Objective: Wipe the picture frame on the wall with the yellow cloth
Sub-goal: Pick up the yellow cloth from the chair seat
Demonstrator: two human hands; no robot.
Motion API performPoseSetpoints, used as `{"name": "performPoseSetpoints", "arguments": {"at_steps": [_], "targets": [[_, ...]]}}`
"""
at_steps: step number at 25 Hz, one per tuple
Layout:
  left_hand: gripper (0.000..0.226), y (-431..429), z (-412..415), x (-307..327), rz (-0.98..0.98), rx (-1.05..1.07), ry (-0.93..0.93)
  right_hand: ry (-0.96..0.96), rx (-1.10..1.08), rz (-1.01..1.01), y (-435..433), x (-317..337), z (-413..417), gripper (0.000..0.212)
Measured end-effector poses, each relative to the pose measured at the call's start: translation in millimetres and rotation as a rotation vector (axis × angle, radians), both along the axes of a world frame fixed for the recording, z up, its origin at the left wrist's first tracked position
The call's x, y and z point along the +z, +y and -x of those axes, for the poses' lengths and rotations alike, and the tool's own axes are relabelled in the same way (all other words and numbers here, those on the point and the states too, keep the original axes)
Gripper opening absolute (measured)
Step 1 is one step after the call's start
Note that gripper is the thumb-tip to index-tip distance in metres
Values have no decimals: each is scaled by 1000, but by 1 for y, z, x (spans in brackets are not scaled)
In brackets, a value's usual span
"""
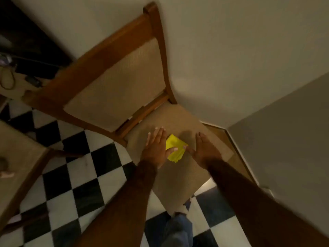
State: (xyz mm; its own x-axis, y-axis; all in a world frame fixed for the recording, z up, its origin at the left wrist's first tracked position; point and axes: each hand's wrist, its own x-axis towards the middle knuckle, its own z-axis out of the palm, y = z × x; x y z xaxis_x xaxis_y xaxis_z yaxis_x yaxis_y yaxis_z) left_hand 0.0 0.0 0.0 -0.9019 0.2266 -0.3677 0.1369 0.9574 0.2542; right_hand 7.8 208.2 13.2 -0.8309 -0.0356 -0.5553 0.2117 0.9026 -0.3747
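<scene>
Reaching down from the 6 o'clock edge, two bare forearms stretch over a black-and-white checkered floor (pixel 74 177) toward a chair seat (pixel 178 177). Between the arms, at the bottom, a leg in blue denim (pixel 178 229) stands on the tiles.

Both hands lie flat, fingers extended and spread, palms down over the tan seat. The left hand (pixel 156 148) sits at 9 o'clock of the yellow cloth (pixel 175 147), its thumb resting across the cloth's near left edge; the grip is apart, clamped on nothing. The right hand (pixel 204 150) sits at 3 o'clock of the cloth, thumb tip just touching the cloth's right corner, fingers likewise apart and holding nothing. The cloth itself is folded into a small square and lies on the seat between the two hands.

Beyond the hands, toward 11 o'clock, rises the chair back (pixel 115 82), a brown wooden frame around a tan woven panel, leaning against the pale wall (pixel 231 50). At 3 o'clock a greyer wall (pixel 293 139) meets the pale one in a corner, with a white baseboard running along the floor beside the seat.

At 9 o'clock, the wooden edge of a second tan seat (pixel 16 157) enters. Farther off at 10 o'clock, dark cables and small blurred items (pixel 21 75) lie near a dark surface; I cannot tell what they are.
</scene>
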Motion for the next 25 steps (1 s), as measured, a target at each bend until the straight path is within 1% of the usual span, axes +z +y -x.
{"name": "performPoseSetpoints", "arguments": {"at_steps": [2,4,5,7,10,12,14,16,18,19,20,21,23,25], "targets": [[98,1,1,-35,88,-125,-3,-116,-18,94,-11,-36,10,86],[102,0,-4,-72,149,-270,-24,-161,-27,156,-21,-66,22,73],[103,0,-7,-87,154,-309,-49,-144,-55,174,-26,-82,29,67],[103,0,-14,-110,145,-358,-98,-129,-106,180,-35,-104,37,59],[106,-3,-23,-129,153,-377,-114,-107,-90,110,-41,-121,40,57],[111,-2,-24,-134,147,-375,-105,-91,-126,147,-43,-125,40,56],[114,-3,-24,-133,149,-375,-95,-135,-178,230,-42,-123,43,54],[113,-3,-25,-127,145,-351,-61,-243,-289,329,-42,-116,46,51],[111,-1,-24,-114,158,-341,-21,-368,-536,523,-41,-102,48,42],[109,2,-22,-103,149,-336,2,-408,-672,632,-38,-91,48,32],[104,6,-19,-90,123,-338,42,-427,-775,719,-34,-77,48,19],[96,11,-16,-74,86,-349,101,-429,-831,768,-28,-63,47,7],[78,23,-12,-39,6,-380,243,-443,-897,850,-9,-30,43,6],[71,38,-7,-4,-41,-391,346,-469,-930,900,15,5,39,9]]}}
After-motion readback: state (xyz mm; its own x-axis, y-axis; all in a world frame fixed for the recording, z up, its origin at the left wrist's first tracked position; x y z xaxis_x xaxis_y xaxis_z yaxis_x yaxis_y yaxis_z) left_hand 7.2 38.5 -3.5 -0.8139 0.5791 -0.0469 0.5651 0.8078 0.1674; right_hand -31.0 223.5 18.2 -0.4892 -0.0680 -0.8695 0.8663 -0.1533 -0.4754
